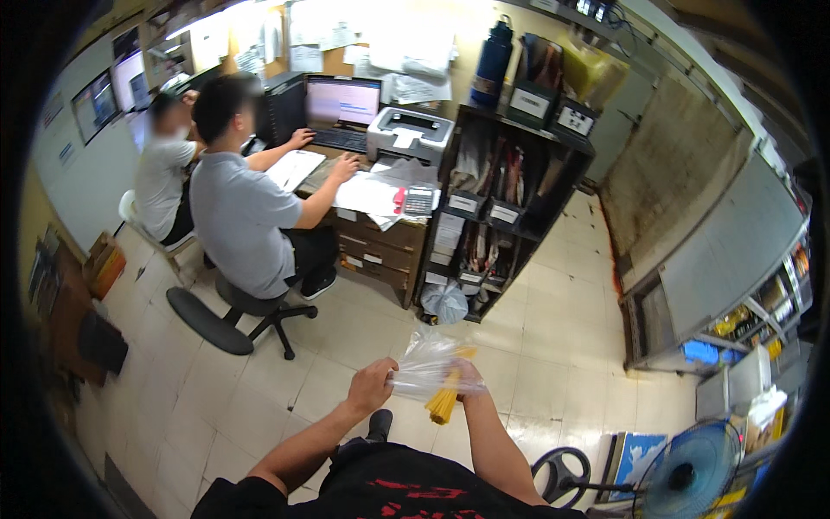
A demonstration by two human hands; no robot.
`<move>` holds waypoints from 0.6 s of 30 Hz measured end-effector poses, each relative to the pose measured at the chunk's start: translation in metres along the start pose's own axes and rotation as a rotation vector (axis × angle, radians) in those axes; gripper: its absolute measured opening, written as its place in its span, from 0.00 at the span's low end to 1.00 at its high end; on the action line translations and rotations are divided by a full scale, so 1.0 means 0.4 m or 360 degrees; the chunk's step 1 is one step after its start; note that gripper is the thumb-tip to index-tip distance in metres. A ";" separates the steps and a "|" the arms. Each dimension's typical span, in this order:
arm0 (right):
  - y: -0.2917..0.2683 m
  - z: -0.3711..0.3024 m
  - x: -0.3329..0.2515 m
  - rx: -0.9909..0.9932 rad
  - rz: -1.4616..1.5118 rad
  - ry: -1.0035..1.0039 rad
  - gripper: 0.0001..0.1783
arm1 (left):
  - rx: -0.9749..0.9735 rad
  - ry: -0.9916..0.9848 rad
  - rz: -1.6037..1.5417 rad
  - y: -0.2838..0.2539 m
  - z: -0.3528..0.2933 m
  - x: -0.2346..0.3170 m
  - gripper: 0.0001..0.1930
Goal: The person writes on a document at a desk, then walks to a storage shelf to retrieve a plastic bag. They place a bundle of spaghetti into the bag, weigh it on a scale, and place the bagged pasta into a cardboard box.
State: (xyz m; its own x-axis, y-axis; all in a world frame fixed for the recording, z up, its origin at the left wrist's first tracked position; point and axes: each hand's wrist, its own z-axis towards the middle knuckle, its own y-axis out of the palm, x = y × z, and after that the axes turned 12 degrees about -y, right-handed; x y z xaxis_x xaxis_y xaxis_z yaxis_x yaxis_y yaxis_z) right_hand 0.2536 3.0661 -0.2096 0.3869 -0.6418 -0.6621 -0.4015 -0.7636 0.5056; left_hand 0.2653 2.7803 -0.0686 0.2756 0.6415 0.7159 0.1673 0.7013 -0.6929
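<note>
My left hand [372, 386] is closed on the edge of a clear plastic bag [422, 356], which stretches across in front of my body. My right hand [469, 379] is wrapped round a bundle of thin yellow strips [443, 403], whose kind I cannot make out. The bundle's lower end sticks out below that hand, and a bit of yellow shows above it. Part of the bag lies against the right hand and the strips. Whether the strips are inside the bag or behind it, I cannot tell.
A black shelf [545, 186] with files stands ahead, beside a desk with a printer [410, 134]. A seated person in a grey shirt [246, 216] works at the computer, another person behind. A fan [683, 476] stands at lower right, near a metal cabinet [735, 246].
</note>
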 end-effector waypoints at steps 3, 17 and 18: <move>-0.062 -0.039 0.035 0.0193 0.0509 -0.0239 0.08 | -0.0027 -0.0229 -0.0755 0.137 0.011 -0.026 0.14; -0.419 -0.237 0.010 0.1662 0.1430 -0.1039 0.12 | -0.1135 0.0094 -0.0787 0.485 0.122 0.177 0.09; -0.457 -0.247 0.013 0.1761 0.1485 -0.1072 0.12 | -0.1216 0.0210 -0.0729 0.506 0.142 0.190 0.08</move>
State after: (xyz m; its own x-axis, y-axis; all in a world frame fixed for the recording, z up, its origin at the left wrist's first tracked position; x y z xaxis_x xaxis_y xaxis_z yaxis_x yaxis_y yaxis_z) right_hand 0.4110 3.1953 -0.2507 -0.6283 -0.4581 -0.6287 -0.7704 0.4787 0.4211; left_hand 0.2666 2.9888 -0.1496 0.1261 0.2760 0.9528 0.8581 0.4516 -0.2444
